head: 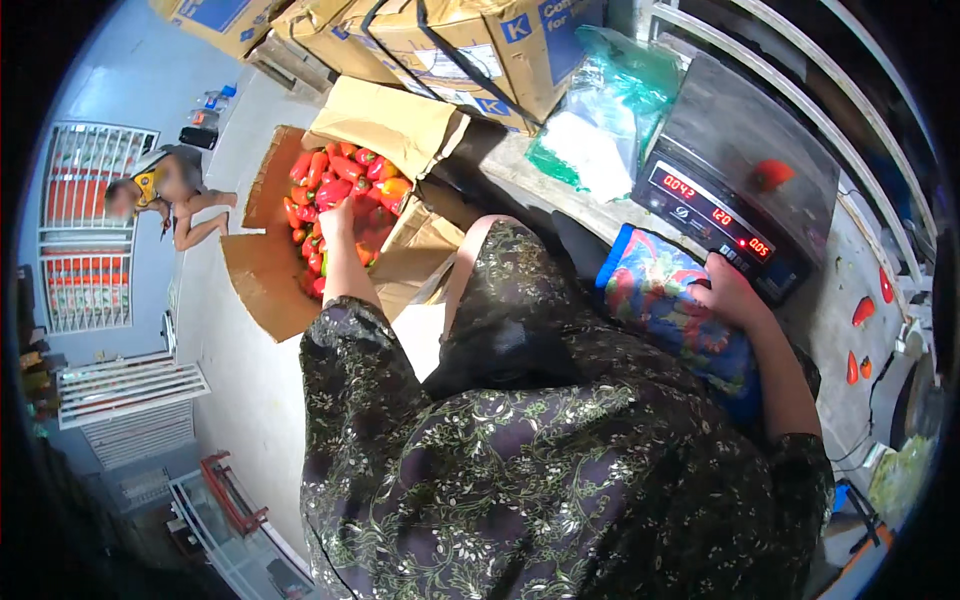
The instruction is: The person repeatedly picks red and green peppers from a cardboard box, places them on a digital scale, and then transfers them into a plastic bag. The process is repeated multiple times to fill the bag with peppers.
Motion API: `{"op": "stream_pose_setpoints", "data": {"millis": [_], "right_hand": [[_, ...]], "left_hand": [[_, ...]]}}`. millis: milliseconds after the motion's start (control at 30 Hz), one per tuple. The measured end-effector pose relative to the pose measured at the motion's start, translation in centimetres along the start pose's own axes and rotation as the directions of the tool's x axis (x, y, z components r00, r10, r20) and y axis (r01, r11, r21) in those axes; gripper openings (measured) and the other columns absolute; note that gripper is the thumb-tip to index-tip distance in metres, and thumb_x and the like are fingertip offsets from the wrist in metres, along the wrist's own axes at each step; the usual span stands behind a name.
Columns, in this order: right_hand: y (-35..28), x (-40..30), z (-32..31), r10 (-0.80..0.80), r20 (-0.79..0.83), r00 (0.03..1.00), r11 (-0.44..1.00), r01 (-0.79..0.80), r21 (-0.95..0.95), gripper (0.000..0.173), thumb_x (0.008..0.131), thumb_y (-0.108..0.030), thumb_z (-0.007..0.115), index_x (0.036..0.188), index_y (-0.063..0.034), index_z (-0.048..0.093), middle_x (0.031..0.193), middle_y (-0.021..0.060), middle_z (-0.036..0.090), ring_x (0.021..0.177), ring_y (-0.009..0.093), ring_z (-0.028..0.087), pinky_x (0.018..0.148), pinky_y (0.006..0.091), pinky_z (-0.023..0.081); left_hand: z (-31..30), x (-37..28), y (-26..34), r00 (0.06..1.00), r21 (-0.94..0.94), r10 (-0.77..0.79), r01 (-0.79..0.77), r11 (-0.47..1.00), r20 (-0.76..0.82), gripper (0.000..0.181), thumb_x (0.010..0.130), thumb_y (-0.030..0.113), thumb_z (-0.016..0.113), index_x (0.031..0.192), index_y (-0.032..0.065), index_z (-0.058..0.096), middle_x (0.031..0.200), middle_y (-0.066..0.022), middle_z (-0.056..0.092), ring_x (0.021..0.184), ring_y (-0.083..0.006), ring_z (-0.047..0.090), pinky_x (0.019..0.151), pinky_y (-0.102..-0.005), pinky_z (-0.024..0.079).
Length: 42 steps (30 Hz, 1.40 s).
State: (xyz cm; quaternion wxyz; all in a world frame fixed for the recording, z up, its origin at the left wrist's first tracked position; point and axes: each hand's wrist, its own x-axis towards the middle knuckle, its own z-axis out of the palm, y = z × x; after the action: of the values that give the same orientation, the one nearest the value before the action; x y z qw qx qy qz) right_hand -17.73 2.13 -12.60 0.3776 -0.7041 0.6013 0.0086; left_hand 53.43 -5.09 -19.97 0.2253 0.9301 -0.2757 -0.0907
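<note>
Red and orange peppers (346,167) fill an open cardboard box (274,281) on the floor. My left hand (337,219) reaches into the box, touching the peppers; its fingertips are hidden among them, so a grip cannot be told. One red pepper (772,175) rests on the plate of a digital scale (705,217) with lit red figures. By the scale's front edge is my right hand (727,289), its fingers bent over a blue patterned cloth (656,277) that lies over my leg. Whether those fingers hold the cloth is unclear.
Strapped cartons (450,45) stand behind the box. A green and clear plastic bag (600,120) lies left of the scale. Loose peppers (863,310) lie on the floor at right. Another person (169,184) sits farther off at left, near a white barred gate (94,180).
</note>
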Motion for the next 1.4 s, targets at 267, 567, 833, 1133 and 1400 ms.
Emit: {"op": "stream_pose_setpoints", "data": {"millis": [267,567,833,1133,1400], "right_hand": [[1.3,1.8,0.9,-0.052,0.006,0.999,0.991,0.051,0.124,0.048,0.079,-0.04,0.06,0.098,0.0026,0.049,0.093,0.0257,0.058,0.094,0.037,0.057,0.079,0.0415,0.044],[2.7,2.8,1.2,-0.048,0.036,0.998,0.999,0.048,0.003,0.058,0.081,-0.053,0.054,0.103,-0.0002,0.059,0.101,0.0213,0.061,0.097,0.034,0.059,0.083,0.0379,0.045],[0.3,1.4,-0.7,-0.087,-0.349,0.933,0.989,0.039,-0.142,0.025,0.083,-0.022,0.055,0.098,-0.0033,0.054,0.1,0.015,0.058,0.09,0.032,0.06,0.074,0.0458,0.046],[-1.7,-6.0,-6.1,0.117,-0.845,0.522,0.672,0.585,0.454,0.033,0.091,-0.026,0.052,0.115,-0.0041,0.047,0.089,0.0172,0.062,0.085,0.03,0.062,0.071,0.0338,0.046],[-0.7,-7.2,-6.8,-0.127,-0.574,0.809,-0.052,0.572,0.818,0.02,0.095,-0.024,0.044,0.104,-0.0087,0.052,0.073,-0.0051,0.042,0.059,0.003,0.034,0.052,0.0165,0.028]], "left_hand": [[-5.7,-12.1,8.7,0.956,-0.967,0.199,0.18,0.181,0.215,0.023,0.079,0.022,0.063,0.096,0.0108,0.053,0.084,-0.0025,0.058,0.074,-0.0185,0.056,0.066,-0.0301,0.045],[-7.2,-27.6,21.2,0.616,-0.933,0.705,0.294,0.209,0.352,0.037,0.079,0.019,0.065,0.11,0.0066,0.049,0.08,-0.0018,0.052,0.059,-0.0106,0.046,0.051,-0.024,0.037],[-5.2,-39.9,29.0,0.26,-0.883,0.883,-0.166,0.438,0.39,0.047,0.069,0.018,0.073,0.106,0.0059,0.048,0.078,-0.001,0.05,0.066,-0.0099,0.048,0.058,-0.0236,0.039],[-4.4,-48.2,33.8,-0.045,-0.849,0.887,-0.315,0.425,0.46,0.043,0.078,0.015,0.071,0.107,0.0056,0.041,0.097,-0.0035,0.05,0.088,-0.0101,0.048,0.08,-0.0242,0.041],[-3.8,-51.9,35.7,-0.122,-0.869,0.893,-0.32,0.377,0.432,0.036,0.079,0.011,0.069,0.105,0.0038,0.045,0.096,-0.0026,0.052,0.087,-0.0088,0.05,0.076,-0.0232,0.043]]}}
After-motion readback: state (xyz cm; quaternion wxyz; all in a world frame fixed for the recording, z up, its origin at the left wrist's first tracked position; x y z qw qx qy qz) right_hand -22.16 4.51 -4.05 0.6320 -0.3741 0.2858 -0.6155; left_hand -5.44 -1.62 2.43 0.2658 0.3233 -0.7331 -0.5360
